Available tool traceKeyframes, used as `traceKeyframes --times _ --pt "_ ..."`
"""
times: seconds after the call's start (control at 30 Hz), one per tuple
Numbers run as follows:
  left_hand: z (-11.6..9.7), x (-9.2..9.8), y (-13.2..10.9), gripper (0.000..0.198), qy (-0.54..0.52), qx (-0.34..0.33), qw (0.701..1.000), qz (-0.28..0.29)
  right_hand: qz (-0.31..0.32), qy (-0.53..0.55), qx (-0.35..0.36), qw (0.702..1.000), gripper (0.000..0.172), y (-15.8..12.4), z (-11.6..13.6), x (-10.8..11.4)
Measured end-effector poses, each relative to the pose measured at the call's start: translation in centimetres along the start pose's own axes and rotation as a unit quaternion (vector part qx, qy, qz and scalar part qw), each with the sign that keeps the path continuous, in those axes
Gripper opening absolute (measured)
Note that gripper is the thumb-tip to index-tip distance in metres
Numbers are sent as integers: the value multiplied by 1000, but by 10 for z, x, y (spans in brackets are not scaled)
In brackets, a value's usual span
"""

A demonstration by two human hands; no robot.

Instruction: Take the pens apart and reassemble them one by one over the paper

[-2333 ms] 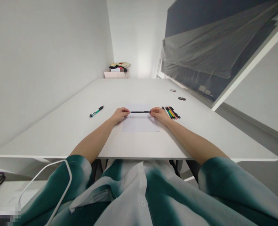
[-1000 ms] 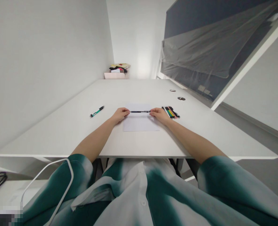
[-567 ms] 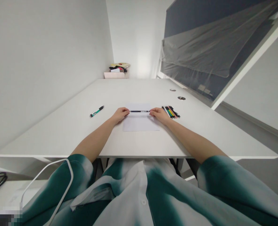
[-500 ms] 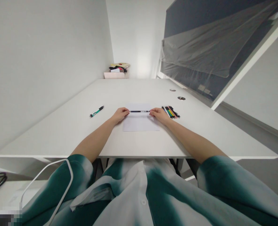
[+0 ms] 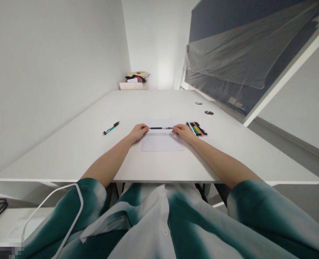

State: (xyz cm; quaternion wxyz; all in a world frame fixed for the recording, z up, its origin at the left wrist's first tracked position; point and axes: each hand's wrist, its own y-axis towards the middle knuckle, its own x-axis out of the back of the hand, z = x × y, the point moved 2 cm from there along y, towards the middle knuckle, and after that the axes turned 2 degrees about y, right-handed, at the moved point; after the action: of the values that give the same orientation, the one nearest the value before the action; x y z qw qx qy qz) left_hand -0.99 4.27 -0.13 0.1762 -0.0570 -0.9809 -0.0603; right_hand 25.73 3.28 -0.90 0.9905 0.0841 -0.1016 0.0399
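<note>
A slim black pen (image 5: pixel 160 128) with a pale printed band is stretched level between my two hands. My left hand (image 5: pixel 139 132) pinches its left end, and my right hand (image 5: pixel 183 132) pinches the other end. Beneath the pen lies a white sheet of paper (image 5: pixel 162 144) on the white table (image 5: pixel 94 162). Close to my right hand, several pens (image 5: pixel 197 128) in white, green, yellow, red and black lie side by side. A green and black pen (image 5: pixel 111 128) rests alone to the left of my left hand.
Two round metal grommets (image 5: pixel 209 113) sit in the table's right side. A pink box (image 5: pixel 132 86) with cloth items stands at the far end. A dark panel under plastic film (image 5: pixel 226 57) rises on the right. A white cable (image 5: pixel 80 201) hangs at the lower left.
</note>
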Motion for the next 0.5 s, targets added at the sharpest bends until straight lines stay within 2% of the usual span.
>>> traceKeyframes --times 0.5 --pt "6 0 3 17 32 -21 999 -6 4 -37 16 999 22 2 -2 -1"
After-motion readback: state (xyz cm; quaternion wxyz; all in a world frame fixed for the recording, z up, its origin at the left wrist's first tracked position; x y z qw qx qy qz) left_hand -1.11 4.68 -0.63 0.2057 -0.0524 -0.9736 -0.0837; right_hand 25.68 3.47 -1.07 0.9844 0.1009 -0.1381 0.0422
